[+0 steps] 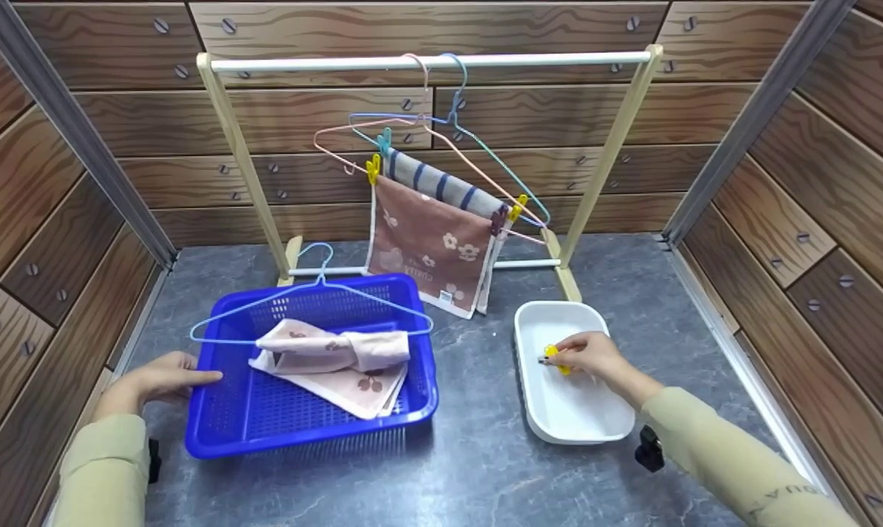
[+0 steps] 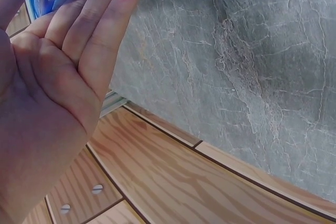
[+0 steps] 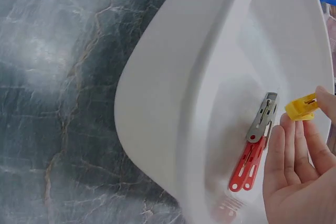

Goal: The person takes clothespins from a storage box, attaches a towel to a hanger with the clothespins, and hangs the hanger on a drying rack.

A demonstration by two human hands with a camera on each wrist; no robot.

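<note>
My right hand (image 1: 591, 355) pinches a yellow clothespin (image 3: 302, 107) between thumb and fingertips, over the white tub (image 1: 574, 432). In the right wrist view a grey clothespin (image 3: 262, 116) and a red clothespin (image 3: 245, 166) lie in that tub, below the held one. At the left, my left hand (image 1: 159, 377) grips the side of the blue basket (image 1: 309, 440), thumb over the rim and fingers outside. A light blue hanger (image 1: 322, 279) lies across the basket, with a pale pink towel (image 1: 339, 369) folded over its lower bar.
Behind stands a rack with a white rail (image 1: 529, 60). From it hang a pink hanger (image 1: 372, 126) with a brown floral towel (image 1: 434, 241) and a blue hanger (image 1: 503, 162) with a striped towel (image 1: 441, 183), held by clothespins. Wood-patterned walls (image 1: 799, 219) enclose the grey floor (image 1: 478, 468).
</note>
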